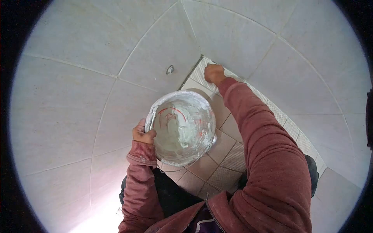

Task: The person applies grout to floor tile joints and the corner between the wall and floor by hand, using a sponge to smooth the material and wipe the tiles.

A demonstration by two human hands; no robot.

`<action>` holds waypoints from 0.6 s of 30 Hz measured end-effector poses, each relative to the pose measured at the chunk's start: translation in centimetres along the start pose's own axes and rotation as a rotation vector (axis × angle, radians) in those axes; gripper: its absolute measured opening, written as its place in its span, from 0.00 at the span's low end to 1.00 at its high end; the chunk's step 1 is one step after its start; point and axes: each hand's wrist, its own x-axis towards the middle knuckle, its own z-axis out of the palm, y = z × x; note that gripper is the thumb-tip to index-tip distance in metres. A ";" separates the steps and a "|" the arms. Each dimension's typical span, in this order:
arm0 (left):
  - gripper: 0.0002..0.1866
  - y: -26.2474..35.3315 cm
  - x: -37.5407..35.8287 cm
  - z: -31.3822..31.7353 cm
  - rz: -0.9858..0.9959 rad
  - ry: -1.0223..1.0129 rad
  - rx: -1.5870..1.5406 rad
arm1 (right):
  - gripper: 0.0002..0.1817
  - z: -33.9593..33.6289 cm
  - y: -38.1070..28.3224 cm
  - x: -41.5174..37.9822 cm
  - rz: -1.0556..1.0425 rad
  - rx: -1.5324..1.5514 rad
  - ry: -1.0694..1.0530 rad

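My left hand (143, 133) grips the left rim of a round bucket (180, 128), its thumb over the edge. White paste coats the bucket's rim and inner wall, and red marks show inside. Up in the corner, my right hand (214, 73) is closed in a fist low against the patterned floor tiles (199, 72), beside the foot of the right wall. Whatever its fingers hold, if anything, is hidden. A little white material shows at the wall's foot near the knuckles.
Large pale wall tiles (155, 50) rise on both sides of the corner. A small round fitting (170, 70) sits in the left wall. Brownish floor tiles (219, 145) lie beneath the bucket. My dark-clad knees flank the floor at the bottom.
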 end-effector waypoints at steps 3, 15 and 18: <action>0.20 0.3 0.0 0.2 -0.032 0.008 -0.046 | 0.27 -0.1 -0.6 -0.8 -0.002 -0.018 0.087; 0.20 0.3 0.0 0.1 -0.047 -0.004 -0.072 | 0.23 0.1 -0.2 -1.1 0.049 -0.222 0.031; 0.21 0.4 0.0 0.0 -0.040 -0.009 -0.088 | 0.19 0.0 -0.7 -1.4 -0.126 -0.139 0.099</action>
